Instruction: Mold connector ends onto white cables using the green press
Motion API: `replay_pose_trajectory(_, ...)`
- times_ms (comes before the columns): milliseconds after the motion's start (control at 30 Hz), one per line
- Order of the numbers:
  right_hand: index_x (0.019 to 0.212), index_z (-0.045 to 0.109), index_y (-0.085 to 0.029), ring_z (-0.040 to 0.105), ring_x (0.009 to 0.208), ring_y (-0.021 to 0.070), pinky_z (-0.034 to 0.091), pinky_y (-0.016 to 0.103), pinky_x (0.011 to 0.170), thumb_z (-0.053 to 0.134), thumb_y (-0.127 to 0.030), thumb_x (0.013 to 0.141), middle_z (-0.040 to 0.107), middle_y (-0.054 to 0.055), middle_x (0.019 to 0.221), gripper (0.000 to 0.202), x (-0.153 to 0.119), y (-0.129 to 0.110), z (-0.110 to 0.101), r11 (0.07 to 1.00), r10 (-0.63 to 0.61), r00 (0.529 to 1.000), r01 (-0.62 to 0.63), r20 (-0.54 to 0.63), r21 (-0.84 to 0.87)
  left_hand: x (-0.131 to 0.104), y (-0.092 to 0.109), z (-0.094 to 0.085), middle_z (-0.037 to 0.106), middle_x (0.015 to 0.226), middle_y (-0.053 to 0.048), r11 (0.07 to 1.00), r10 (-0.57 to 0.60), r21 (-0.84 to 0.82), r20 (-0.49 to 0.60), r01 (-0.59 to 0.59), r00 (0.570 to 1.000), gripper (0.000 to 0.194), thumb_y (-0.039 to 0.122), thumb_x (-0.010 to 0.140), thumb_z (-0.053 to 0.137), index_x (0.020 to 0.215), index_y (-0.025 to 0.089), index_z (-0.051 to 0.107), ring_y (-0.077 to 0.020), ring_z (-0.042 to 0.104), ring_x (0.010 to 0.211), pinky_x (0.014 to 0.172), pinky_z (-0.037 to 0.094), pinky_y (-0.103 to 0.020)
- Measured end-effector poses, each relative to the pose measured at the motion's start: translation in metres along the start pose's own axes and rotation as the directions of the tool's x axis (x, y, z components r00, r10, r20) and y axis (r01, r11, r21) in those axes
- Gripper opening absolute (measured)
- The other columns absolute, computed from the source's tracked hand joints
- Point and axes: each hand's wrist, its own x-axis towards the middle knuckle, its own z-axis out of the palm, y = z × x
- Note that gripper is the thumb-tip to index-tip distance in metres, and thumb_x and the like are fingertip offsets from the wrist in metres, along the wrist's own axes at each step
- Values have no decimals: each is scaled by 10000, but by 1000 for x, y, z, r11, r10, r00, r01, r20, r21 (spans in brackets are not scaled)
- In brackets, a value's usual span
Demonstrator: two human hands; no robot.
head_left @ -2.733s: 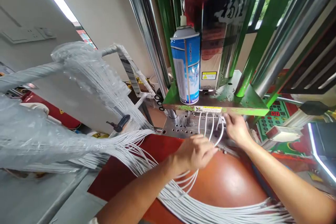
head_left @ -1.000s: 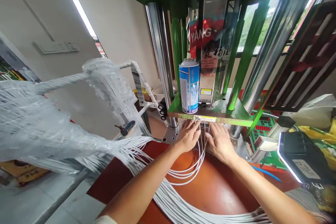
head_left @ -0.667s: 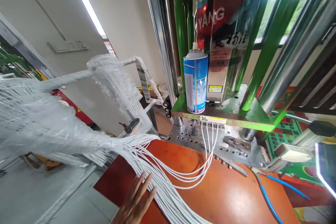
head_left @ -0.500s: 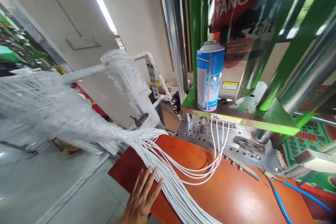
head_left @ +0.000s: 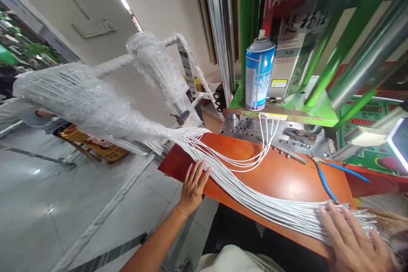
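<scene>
A long bundle of thin white cables (head_left: 242, 193) runs across the orange board (head_left: 287, 178) from a plastic-wrapped bunch (head_left: 105, 108) at the left. My left hand (head_left: 193, 185) lies on the board's near edge, its spread fingers touching the side of the bundle. Over the cable ends at the right rests my right hand (head_left: 353, 233), palm down with fingers stretched out. Several separate white cables (head_left: 251, 165) loop from the bundle up to the metal die plate (head_left: 236, 129) under the press. Blue-handled pliers (head_left: 325, 178) lie on the board beyond my right hand.
A blue spray can (head_left: 260, 74) stands on the green press platen (head_left: 318, 114). Right of it is a control panel (head_left: 366, 123) with red digits. A wrapped rack (head_left: 114, 66) holds the cable bunches at the left. A yellow stool (head_left: 95, 144) stands on the floor behind.
The view has tilted down and moved back, so the board's right end and my right hand on the cable ends now show. My left hand stays beside the bundle.
</scene>
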Motion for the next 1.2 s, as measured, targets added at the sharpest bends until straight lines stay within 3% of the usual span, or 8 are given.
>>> replay_pose_trajectory(133,1630,272,-291,306,1516,404,155,676,1222,475,-271,828,360,65,1652,827,2,-11,-12,991,78,997,-75,-26,112,5,7,-21,193,1693,-196,996,11,-90,121,-1,993,895,314,948,666,1664,193,143,-409,122,1577,1244,245,-655)
replay_pose_trajectory(233,1612,302,-232,315,1500,429,175,670,1215,546,-502,911,407,133,1615,789,16,-15,-15,989,-36,998,42,-48,140,27,21,-42,208,1684,-219,957,152,-271,177,-101,972,1044,629,900,680,1657,143,151,-414,138,1574,1249,261,-627)
replay_pose_trajectory(367,1460,504,-190,522,1316,378,417,520,1103,725,-741,783,555,182,1456,899,72,-50,-15,951,-202,971,164,126,260,105,63,-45,414,1611,-151,810,393,-513,118,-283,912,583,368,1071,461,1604,185,315,-276,337,1532,1266,300,-505)
replay_pose_trajectory(533,1294,613,-103,649,1056,350,523,454,930,847,-590,706,665,209,1204,798,152,-116,-12,907,-259,821,25,508,421,218,116,-1,679,1325,-116,688,610,-533,56,-493,791,380,145,1047,353,1338,161,597,-213,607,1279,1131,440,-423)
replay_pose_trajectory(667,1038,717,-135,654,770,239,495,335,747,751,-361,792,715,104,877,335,183,-107,-7,785,-396,693,-85,603,613,238,92,21,718,951,-78,731,683,-266,265,-629,681,219,226,1053,457,1045,169,668,-229,659,971,1049,425,-476)
replay_pose_trajectory(833,814,649,-178,474,594,103,353,224,554,539,-342,914,588,-22,674,221,193,-62,12,521,-422,726,-296,543,800,210,-10,13,708,915,-63,859,507,-127,338,-496,793,280,234,1071,430,950,179,676,-211,642,939,1100,367,-487)
replay_pose_trajectory(933,819,600,-166,437,577,101,338,231,539,477,-381,942,562,-15,674,277,193,-55,22,440,-386,728,-395,567,806,196,-41,12,736,1082,-73,929,366,-169,316,-328,875,253,211,1063,443,1047,185,694,-218,639,1138,1151,328,-485)
replay_pose_trajectory(1200,825,643,-152,365,621,109,294,246,549,658,-606,830,486,-26,681,454,190,-71,19,282,-554,605,-510,572,812,195,23,13,746,1138,-60,878,329,-426,208,-217,921,222,249,1053,493,1123,192,696,-200,647,1182,1242,245,-491)
